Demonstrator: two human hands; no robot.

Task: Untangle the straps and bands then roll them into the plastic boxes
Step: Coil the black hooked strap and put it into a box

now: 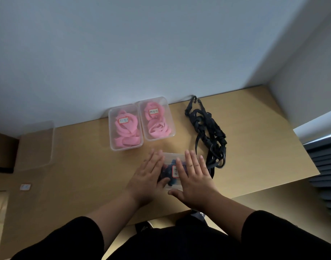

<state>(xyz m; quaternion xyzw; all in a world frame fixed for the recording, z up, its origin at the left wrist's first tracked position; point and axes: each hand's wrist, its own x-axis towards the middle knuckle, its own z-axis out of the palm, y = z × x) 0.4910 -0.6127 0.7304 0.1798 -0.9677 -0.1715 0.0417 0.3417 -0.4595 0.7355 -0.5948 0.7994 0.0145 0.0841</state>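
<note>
While both flat hands [172,177] press it, clear rectangular box [173,156] holds blue bands [173,162]

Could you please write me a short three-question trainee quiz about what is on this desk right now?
1. True or false: both hands press flat on the lid of the near box.
2. How many boxes hold pink bands?
3. The tangled black straps lie: A) inside a box, B) loose on the desk, C) in the right hand.

Key:
1. True; the left hand and right hand lie flat.
2. Two: left pink box and right pink box.
3. B.
</note>
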